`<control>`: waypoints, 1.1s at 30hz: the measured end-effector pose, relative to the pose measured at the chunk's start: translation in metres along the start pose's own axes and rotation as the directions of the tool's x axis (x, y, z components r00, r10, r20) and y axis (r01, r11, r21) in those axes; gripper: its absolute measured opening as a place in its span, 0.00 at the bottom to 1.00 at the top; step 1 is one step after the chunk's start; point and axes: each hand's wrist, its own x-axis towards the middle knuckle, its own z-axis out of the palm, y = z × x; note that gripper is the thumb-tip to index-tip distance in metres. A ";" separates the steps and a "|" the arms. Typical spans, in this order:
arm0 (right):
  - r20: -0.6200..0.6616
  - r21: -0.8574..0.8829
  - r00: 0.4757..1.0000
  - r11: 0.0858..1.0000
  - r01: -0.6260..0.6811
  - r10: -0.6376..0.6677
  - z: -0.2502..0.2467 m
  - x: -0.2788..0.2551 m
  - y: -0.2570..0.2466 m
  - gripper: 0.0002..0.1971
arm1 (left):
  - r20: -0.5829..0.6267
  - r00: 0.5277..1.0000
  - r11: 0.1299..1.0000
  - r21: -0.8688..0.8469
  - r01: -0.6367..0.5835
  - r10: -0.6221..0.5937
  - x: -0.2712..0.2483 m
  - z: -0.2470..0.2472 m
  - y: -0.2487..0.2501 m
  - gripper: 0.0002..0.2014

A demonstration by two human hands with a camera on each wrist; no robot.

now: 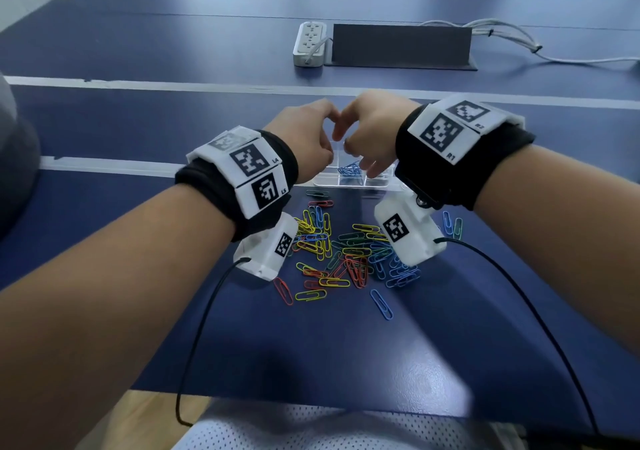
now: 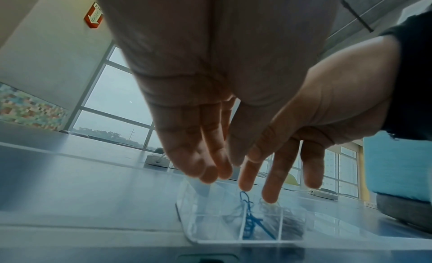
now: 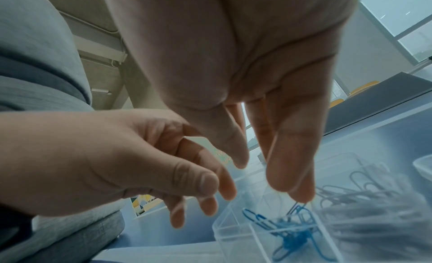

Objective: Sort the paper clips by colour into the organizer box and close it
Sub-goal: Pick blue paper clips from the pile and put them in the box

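A clear organizer box (image 1: pixel 325 182) lies on the blue table beyond a loose pile of coloured paper clips (image 1: pixel 346 252). Blue clips (image 1: pixel 350 169) fill its middle compartment, and grey ones (image 3: pixel 374 202) lie in the compartment to their right. Both hands hover over the box, close together. My right hand (image 1: pixel 360 162) points its straight fingers (image 3: pixel 294 174) down, the tips just above the blue clips (image 3: pixel 292 230), with the thumb held apart. My left hand (image 1: pixel 327 148) hangs beside it with loosely curled fingers (image 3: pixel 187 202) and holds nothing. From the left wrist, the left hand (image 2: pixel 222 171) hangs above the box (image 2: pixel 205 220).
A white power strip (image 1: pixel 310 44), a dark grey stand (image 1: pixel 401 47) and white cables (image 1: pixel 519 40) lie at the far side of the table. Stray clips (image 1: pixel 381 304) lie towards the near table edge (image 1: pixel 311 403). A grey cushion-like shape (image 1: pixel 14 158) sits at the left.
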 end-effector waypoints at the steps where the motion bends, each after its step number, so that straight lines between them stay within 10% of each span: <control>1: -0.010 -0.009 1.000 1.000 0.000 0.000 0.000 -0.002 -0.001 0.17 | 0.004 1.000 1.000 0.000 0.001 -0.001 -0.001 0.000 0.000 0.21; 14: -0.045 -0.096 0.999 0.995 0.004 -0.009 0.001 -0.008 0.019 0.19 | 0.101 0.994 0.999 0.007 -0.044 0.043 -0.005 0.009 0.006 0.30; 22: -0.044 -0.165 0.989 0.977 0.132 -0.141 0.009 -0.019 0.024 0.11 | 0.059 0.997 0.978 0.203 -0.056 0.045 -0.019 -0.006 -0.009 0.06; 33: 0.145 -0.380 0.945 0.865 0.328 -0.295 0.046 -0.018 0.004 0.13 | 0.259 0.961 0.920 0.391 -0.014 -0.096 -0.037 -0.011 -0.021 0.06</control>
